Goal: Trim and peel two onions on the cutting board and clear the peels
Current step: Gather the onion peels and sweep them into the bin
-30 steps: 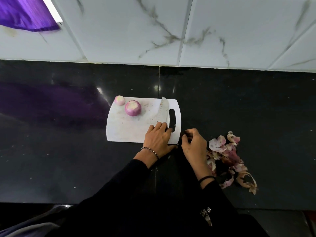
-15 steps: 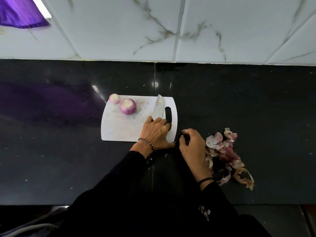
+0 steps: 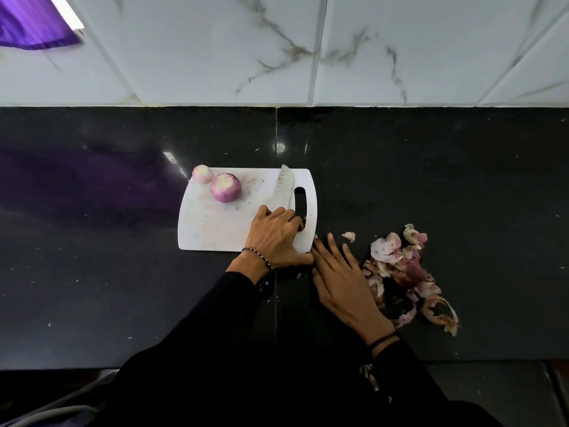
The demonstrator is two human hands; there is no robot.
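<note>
Left hand (image 3: 277, 235) curls over knife (image 3: 283, 188) on cutting board (image 3: 212, 229), right hand (image 3: 341, 278) flat, fingers spread, beside peels (image 3: 400, 266): best sweep them inward, blade parked flat.

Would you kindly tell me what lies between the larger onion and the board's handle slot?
The knife lies there, its blade on the cutting board, as the head view shows.

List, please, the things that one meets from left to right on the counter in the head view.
small peeled onion → larger peeled onion → knife → right hand → pile of onion peels. The left hand overlaps the knife, so it is left out.
</note>
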